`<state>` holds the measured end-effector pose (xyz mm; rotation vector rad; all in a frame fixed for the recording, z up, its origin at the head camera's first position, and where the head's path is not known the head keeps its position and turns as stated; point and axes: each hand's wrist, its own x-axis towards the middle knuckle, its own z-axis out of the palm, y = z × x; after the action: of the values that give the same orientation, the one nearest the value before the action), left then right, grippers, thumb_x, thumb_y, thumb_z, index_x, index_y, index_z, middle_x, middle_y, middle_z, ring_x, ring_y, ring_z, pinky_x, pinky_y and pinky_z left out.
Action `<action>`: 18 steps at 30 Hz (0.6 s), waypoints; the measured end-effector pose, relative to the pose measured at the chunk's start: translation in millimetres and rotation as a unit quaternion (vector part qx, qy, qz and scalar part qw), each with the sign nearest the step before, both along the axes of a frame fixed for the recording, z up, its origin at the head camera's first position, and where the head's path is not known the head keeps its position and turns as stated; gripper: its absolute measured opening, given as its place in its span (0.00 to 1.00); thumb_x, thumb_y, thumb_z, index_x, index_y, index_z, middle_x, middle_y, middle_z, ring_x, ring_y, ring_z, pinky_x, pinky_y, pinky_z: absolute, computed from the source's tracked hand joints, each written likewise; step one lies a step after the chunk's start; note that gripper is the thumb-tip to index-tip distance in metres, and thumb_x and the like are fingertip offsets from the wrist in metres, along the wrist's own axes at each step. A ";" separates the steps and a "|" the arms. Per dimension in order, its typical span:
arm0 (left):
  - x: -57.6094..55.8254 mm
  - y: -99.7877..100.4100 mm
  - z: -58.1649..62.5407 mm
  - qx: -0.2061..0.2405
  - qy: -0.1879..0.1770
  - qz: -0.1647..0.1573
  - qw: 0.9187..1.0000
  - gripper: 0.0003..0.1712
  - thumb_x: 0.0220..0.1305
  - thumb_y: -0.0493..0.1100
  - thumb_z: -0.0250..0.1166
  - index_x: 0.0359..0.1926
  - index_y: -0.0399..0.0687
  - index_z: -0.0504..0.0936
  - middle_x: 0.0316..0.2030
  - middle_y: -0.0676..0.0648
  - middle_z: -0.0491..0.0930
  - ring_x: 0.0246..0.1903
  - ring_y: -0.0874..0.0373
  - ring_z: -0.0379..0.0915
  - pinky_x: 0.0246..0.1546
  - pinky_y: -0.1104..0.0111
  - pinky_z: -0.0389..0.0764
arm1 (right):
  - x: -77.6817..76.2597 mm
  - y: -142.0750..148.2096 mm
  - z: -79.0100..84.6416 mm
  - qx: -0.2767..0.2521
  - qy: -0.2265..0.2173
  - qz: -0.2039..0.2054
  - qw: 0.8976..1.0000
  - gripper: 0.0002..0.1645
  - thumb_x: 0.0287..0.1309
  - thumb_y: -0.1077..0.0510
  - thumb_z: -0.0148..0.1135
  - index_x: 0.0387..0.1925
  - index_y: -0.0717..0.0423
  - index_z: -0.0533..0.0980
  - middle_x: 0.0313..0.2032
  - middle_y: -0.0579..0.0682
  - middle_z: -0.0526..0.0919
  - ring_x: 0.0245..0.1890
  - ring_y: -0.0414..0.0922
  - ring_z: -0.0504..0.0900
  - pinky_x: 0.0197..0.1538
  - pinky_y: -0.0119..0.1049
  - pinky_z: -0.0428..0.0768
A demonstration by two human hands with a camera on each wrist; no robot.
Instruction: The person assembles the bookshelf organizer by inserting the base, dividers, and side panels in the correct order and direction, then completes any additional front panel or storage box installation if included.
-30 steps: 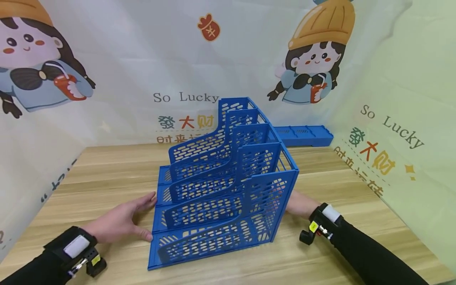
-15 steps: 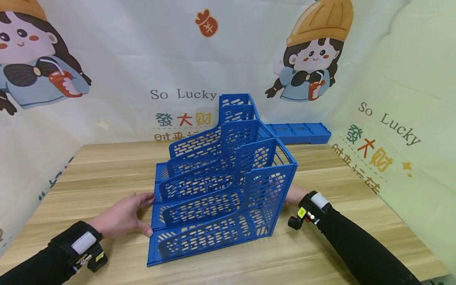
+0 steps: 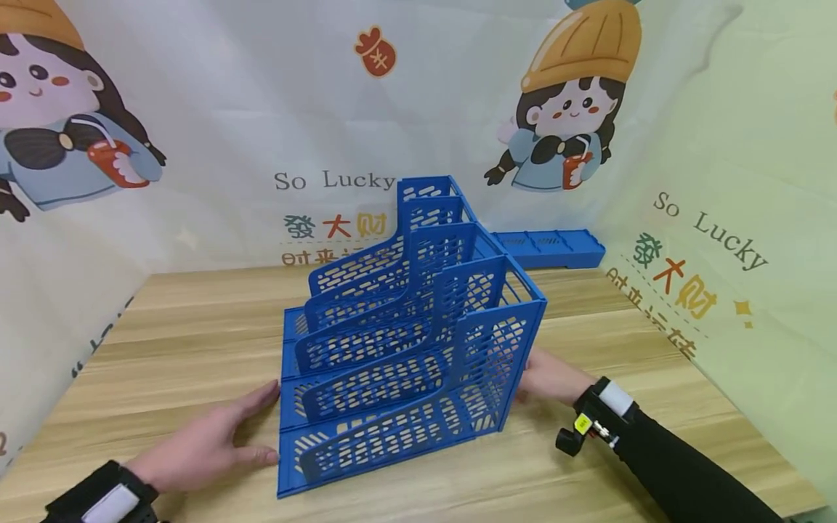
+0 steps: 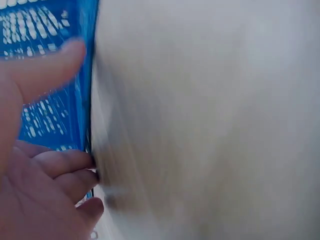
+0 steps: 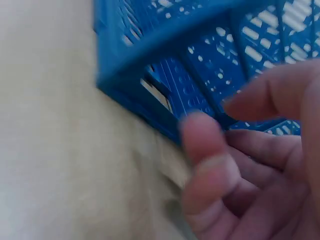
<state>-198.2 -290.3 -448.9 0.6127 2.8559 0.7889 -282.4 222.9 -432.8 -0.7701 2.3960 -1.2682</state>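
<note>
A blue plastic file rack (image 3: pixel 392 363) with several upright perforated dividers stands on the wooden table, its low front edge facing left. Beside that front edge is my left hand (image 3: pixel 203 447), fingers and thumb extended and spread, tips close against the rim. In the left wrist view the thumb (image 4: pixel 55 70) appears in front of the blue base; contact is hard to judge. My right hand (image 3: pixel 552 378) is at the rack's tall back side, its fingers partly hidden by the rack. From the right wrist view, its loosely bent fingers (image 5: pixel 210 175) are near the slotted back frame (image 5: pixel 165 100).
A long low blue plastic piece (image 3: pixel 552 249) lies at the back of the table (image 3: pixel 216 319), behind the rack. Printed white cloth (image 3: pixel 229 109) hangs at the back and along both sides.
The left hand has drawn slightly left and towards me. The right hand went left, then back to the right. The rack's dividers have shifted a little between the first frame and now.
</note>
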 end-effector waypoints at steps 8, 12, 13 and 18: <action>22.4 9.8 -3.3 0.013 -0.051 0.009 0.999 0.80 0.49 0.71 0.83 0.87 0.34 0.52 0.83 0.27 0.58 0.80 0.21 0.55 0.74 0.31 0.69 | 18.8 20.3 -3.8 -0.044 -0.095 0.112 0.988 0.32 0.66 0.69 0.69 0.68 0.76 0.71 0.40 0.57 0.91 0.35 0.35 0.85 0.39 0.26 0.81; 23.5 13.6 -4.3 0.016 -0.051 0.019 0.998 0.80 0.47 0.69 0.85 0.87 0.34 0.54 0.83 0.27 0.57 0.80 0.14 0.44 0.72 0.23 0.63 | 22.6 20.6 -4.9 -0.019 -0.076 0.089 0.993 0.32 0.67 0.63 0.75 0.67 0.70 0.75 0.29 0.42 0.83 0.27 0.33 0.75 0.32 0.26 0.71; 23.5 14.1 -4.3 0.016 -0.049 0.020 0.998 0.79 0.46 0.69 0.85 0.86 0.34 0.54 0.83 0.28 0.57 0.80 0.13 0.42 0.71 0.22 0.62 | 23.2 20.2 -4.4 -0.010 -0.071 0.078 0.994 0.31 0.67 0.61 0.76 0.67 0.69 0.76 0.27 0.41 0.81 0.25 0.33 0.73 0.30 0.26 0.69; 22.1 15.6 -3.6 0.019 -0.050 0.011 0.999 0.76 0.48 0.68 0.84 0.85 0.32 0.57 0.83 0.28 0.60 0.80 0.12 0.41 0.72 0.22 0.59 | 22.5 16.3 0.0 0.008 -0.073 0.059 0.996 0.28 0.64 0.61 0.79 0.62 0.67 0.81 0.27 0.45 0.87 0.21 0.33 0.74 0.27 0.25 0.72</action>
<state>-176.1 -274.7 -452.5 0.5308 2.7676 0.8538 -259.9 239.2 -432.8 -0.7742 2.2099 -1.2122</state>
